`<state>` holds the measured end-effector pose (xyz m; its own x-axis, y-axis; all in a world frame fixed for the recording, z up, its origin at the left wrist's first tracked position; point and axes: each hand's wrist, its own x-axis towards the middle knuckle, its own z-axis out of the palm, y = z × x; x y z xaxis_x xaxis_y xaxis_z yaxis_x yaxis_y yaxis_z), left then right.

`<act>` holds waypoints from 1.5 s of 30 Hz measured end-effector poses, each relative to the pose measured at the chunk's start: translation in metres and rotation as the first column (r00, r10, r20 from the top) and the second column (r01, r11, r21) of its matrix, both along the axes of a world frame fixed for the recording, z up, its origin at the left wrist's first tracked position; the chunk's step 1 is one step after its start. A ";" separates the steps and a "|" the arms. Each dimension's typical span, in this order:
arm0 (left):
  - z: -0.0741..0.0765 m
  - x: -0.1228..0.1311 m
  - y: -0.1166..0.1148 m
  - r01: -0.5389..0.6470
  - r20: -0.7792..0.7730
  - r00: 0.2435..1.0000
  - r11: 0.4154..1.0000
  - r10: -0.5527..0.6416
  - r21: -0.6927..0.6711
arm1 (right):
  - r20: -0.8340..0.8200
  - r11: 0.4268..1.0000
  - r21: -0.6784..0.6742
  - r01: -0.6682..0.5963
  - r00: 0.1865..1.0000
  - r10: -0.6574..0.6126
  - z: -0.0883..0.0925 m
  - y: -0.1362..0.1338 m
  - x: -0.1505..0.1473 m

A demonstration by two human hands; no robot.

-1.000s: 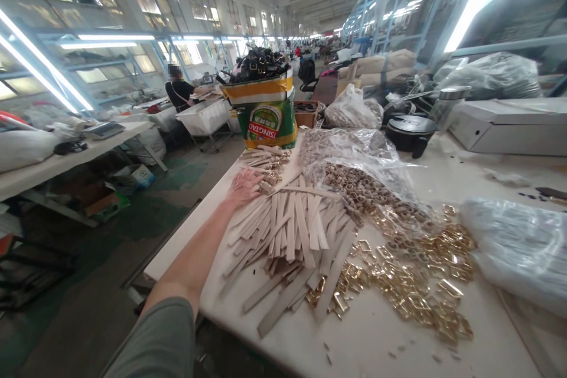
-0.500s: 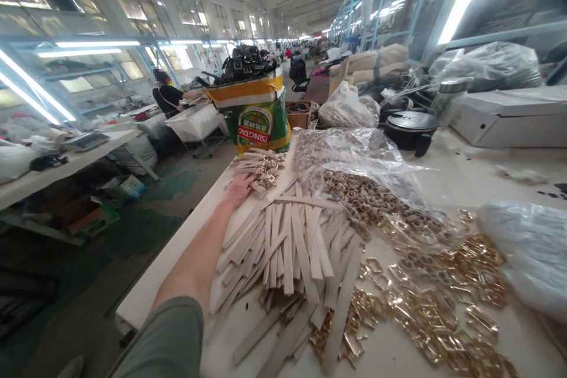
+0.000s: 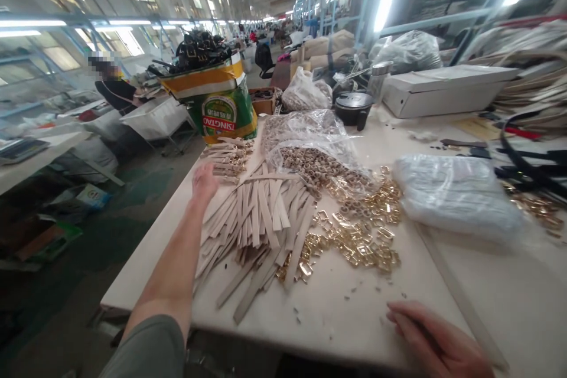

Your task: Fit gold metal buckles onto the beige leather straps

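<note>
My left hand [image 3: 204, 180] reaches far out over the white table [image 3: 345, 319], fingers spread flat, resting beside a small stack of beige straps with gold buckles [image 3: 227, 155]. Just to its right lies a fanned pile of plain beige leather strips [image 3: 257, 218]. Loose gold metal buckles [image 3: 354, 239] are heaped right of the strips. My right hand [image 3: 436, 342] rests at the table's near edge, fingers stretched out flat, holding nothing.
A clear bag of small beige rings [image 3: 316, 156] and a wrapped white bundle [image 3: 456, 195] lie further back. A green and yellow sack [image 3: 219, 106] full of black belts stands at the far end. A person [image 3: 116, 91] sits at another table on the left.
The view swung right and pulled back, and my right hand came into sight at the near edge. My left hand stays by the buckled straps, shifted slightly toward me.
</note>
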<state>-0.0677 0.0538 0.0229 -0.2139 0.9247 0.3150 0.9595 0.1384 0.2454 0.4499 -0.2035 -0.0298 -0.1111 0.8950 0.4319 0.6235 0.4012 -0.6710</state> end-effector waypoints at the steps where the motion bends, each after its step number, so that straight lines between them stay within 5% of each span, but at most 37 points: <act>1: 0.005 0.013 0.000 0.084 0.030 0.996 0.996 -0.083 -0.018 | 0.001 1.000 0.018 -0.010 1.000 0.010 0.002 0.001 -0.001; 4: 0.016 0.060 0.006 0.365 0.134 0.929 0.914 -0.345 -0.175 | -0.016 0.999 0.034 -0.026 1.000 0.026 0.003 0.003 -0.004; 6: 0.018 0.088 0.011 0.449 0.155 0.893 0.858 -0.422 -0.249 | -0.037 0.999 0.023 -0.024 0.999 0.025 0.002 0.003 -0.006; 12: 0.029 0.127 0.012 0.356 0.075 0.935 0.918 -0.348 -0.176 | -0.117 0.998 -0.034 -0.045 0.992 0.040 0.001 0.004 -0.013; 18: 0.075 0.150 -0.031 0.266 0.106 0.956 0.961 -0.274 0.082 | -0.260 0.990 -0.101 -0.098 0.963 0.069 0.008 0.008 -0.018; 20: 0.088 0.165 -0.059 0.262 0.331 0.890 0.946 -0.313 0.190 | -0.319 0.987 -0.118 -0.111 0.945 0.068 0.008 0.010 -0.019; 22: 0.094 0.184 -0.096 0.286 0.637 0.671 0.925 -0.381 0.251 | -0.386 0.984 -0.129 -0.123 0.920 0.065 0.008 0.012 -0.020; 24: 0.092 0.205 -0.139 0.350 0.816 0.436 0.907 -0.379 0.235 | -0.469 0.983 -0.136 -0.124 0.882 0.046 0.008 0.011 -0.023; 27: 0.075 0.237 -0.203 0.393 0.924 0.247 0.902 -0.293 0.181 | -0.610 0.979 -0.170 -0.113 0.792 -0.014 0.013 0.001 -0.028; 32: 0.029 0.288 -0.283 0.473 0.941 0.217 0.871 -0.258 0.130 | -0.841 0.884 -0.280 -0.374 0.540 -0.038 0.039 -0.037 -0.043; 37: 0.000 0.316 -0.320 0.548 0.924 0.244 0.828 -0.293 0.119 | -0.944 0.819 -0.267 -0.508 0.308 -0.116 0.057 -0.059 -0.053; 39: -0.002 0.314 -0.322 0.559 0.915 0.267 0.822 -0.301 0.108 | -0.939 0.826 -0.286 -0.486 0.311 -0.143 0.058 -0.060 -0.050; 41: 0.001 0.307 -0.319 0.536 0.925 0.265 0.839 -0.274 0.094 | -0.905 0.812 -0.323 -0.486 0.410 -0.114 0.057 -0.059 -0.043; 45: 0.015 0.290 -0.310 0.451 0.983 0.120 0.890 -0.142 0.073 | -0.754 0.629 -0.465 -0.623 0.651 0.087 0.059 -0.055 -0.034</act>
<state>0.2227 -0.2557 0.0378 0.1123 0.9897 -0.0889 -0.0392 0.0938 0.9948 0.4156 -0.2590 0.0288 -0.4425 0.8870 -0.1319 -0.1349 -0.2112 -0.9681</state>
